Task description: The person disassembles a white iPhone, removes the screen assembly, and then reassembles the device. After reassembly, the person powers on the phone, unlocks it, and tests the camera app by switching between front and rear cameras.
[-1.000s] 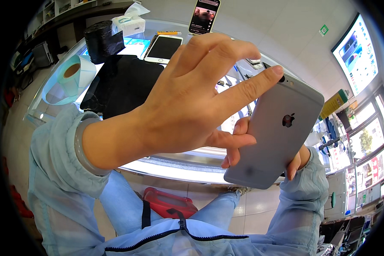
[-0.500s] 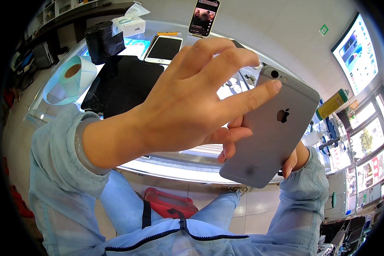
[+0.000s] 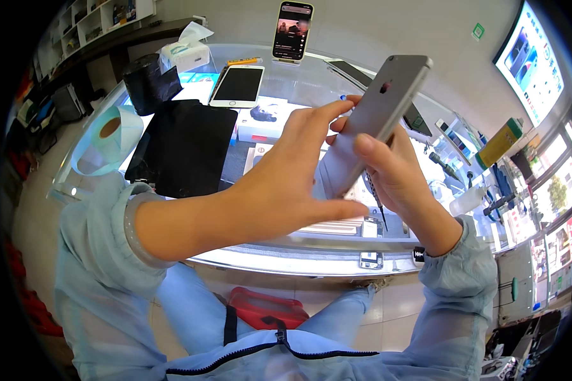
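Note:
A grey smartphone [image 3: 382, 111] is held tilted above the table, its back partly facing me and its top edge up to the right. My right hand [image 3: 403, 174] grips it, the thumb on the back. My left hand [image 3: 283, 174] is beside the phone's left side, fingers stretched and thumb spread away below. Whether its fingertips touch the edge, I cannot tell. Below the right hand a thin dark pointed tool [image 3: 377, 202] sticks out downward; what holds it is hidden. A small opened phone part [image 3: 371, 260] lies near the table's front edge.
On the glass table are a black pad [image 3: 187, 149], a white phone [image 3: 238, 87], a label roll [image 3: 110, 127], a black bag roll [image 3: 145, 82] and a tissue box [image 3: 185, 56]. A propped phone [image 3: 292, 32] stands behind. At right are a yellow-green can [image 3: 499, 143] and a clear bottle [image 3: 466, 202].
The phone has swung from facing me broadly to a steeper tilt and moved left and up. My left hand has dropped its pointing finger from the phone's back, and my right hand shows more.

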### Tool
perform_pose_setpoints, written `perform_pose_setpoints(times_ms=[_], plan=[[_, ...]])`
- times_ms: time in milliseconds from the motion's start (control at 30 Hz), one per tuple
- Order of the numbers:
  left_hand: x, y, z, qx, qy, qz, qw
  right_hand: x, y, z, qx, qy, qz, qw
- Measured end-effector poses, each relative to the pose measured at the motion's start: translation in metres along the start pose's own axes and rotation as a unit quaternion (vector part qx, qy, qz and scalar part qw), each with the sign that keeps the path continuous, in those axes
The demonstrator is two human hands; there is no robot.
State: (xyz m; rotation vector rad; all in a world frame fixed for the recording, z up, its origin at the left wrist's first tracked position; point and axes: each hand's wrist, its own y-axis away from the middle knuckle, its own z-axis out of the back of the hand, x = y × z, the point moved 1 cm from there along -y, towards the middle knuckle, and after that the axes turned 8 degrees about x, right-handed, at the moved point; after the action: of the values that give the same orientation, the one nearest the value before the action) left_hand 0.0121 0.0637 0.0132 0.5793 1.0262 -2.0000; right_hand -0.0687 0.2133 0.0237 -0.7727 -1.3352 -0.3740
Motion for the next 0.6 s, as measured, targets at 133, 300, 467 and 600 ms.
perform_pose_setpoints(times_ms=[133,300,467,600], plan=[[0.013,-0.008,-0.005,0.011,0.238,0.046,0.97,-0.001,-0.001,-0.003,-0.021,0.102,0.051,0.993],[0.019,-0.011,0.007,0.029,0.392,0.084,0.916,0.004,0.003,0.008,-0.017,0.191,0.098,0.976],[0.019,-0.01,0.013,0.056,0.45,0.122,0.883,0.001,0.006,0.011,0.003,0.229,0.122,0.966],[0.022,-0.008,0.017,0.074,0.475,0.137,0.866,0.004,0.008,0.007,0.047,0.202,0.085,0.975]])
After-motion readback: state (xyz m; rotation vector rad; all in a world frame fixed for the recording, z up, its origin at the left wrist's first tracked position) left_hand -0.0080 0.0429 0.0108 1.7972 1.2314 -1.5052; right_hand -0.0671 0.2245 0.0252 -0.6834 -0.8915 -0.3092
